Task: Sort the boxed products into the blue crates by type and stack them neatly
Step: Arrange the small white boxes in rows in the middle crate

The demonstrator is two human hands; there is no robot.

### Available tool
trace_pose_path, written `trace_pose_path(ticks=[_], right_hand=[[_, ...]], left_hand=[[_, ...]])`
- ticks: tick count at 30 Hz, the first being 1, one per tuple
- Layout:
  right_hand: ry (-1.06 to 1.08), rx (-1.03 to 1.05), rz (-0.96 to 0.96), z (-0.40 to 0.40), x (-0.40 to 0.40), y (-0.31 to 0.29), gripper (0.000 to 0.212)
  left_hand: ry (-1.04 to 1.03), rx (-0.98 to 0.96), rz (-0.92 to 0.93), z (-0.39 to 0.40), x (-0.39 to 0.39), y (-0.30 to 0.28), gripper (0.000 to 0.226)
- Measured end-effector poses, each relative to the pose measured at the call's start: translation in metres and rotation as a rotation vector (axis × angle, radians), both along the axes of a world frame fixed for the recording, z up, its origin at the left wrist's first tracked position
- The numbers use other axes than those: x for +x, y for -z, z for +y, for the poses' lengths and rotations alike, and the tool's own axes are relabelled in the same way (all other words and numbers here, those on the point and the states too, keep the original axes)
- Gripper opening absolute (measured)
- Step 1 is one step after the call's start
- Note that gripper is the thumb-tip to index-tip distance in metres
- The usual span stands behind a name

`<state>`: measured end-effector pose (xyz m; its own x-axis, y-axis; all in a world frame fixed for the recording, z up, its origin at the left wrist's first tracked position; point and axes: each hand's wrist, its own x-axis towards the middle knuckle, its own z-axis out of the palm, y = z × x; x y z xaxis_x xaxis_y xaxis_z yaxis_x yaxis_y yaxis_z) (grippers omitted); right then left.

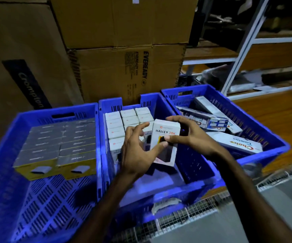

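Observation:
Three blue crates stand side by side. Over the middle crate [190, 165] I hold a white Halley 20K box [164, 137] upright. My right hand [185, 135] grips its top and right side, with the thumb on its front. My left hand [134, 149] supports its left edge with the thumb, its fingers spread over the white boxes [122, 123] stacked in rows at the back of that crate. The left crate [5, 172] holds neat rows of grey and yellow boxes [63, 146]. The right crate [271, 130] holds loose long Choice boxes [236, 142] lying at angles.
Large cardboard cartons [124, 71] rise behind the crates. A white metal shelf rack [243, 50] stands at the back right over a wooden floor. A wire mesh edge [203, 209] runs below the crates in front.

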<state>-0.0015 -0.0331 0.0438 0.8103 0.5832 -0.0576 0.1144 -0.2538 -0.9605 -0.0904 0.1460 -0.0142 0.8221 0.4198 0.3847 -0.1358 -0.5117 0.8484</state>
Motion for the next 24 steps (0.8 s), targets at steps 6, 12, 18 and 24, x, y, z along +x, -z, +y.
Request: trace_pose_path(ticks=[6,12,18,24], right_hand=[[-0.208,-0.130,0.032,0.001,0.004,-0.005,0.055],[-0.246,-0.608,-0.361,0.008,0.021,-0.013,0.063],[-0.274,-0.812,-0.573,0.021,0.055,-0.004,0.071],[-0.266,-0.849,-0.599,0.064,0.097,0.048,0.054]], left_hand=[[0.439,-0.397,0.281,0.026,0.012,0.005,0.044],[0.342,-0.132,0.323,0.033,0.023,0.010,0.061],[0.263,-0.141,0.392,0.040,0.030,0.023,0.092],[0.142,-0.151,0.412,0.060,0.031,0.032,0.076]])
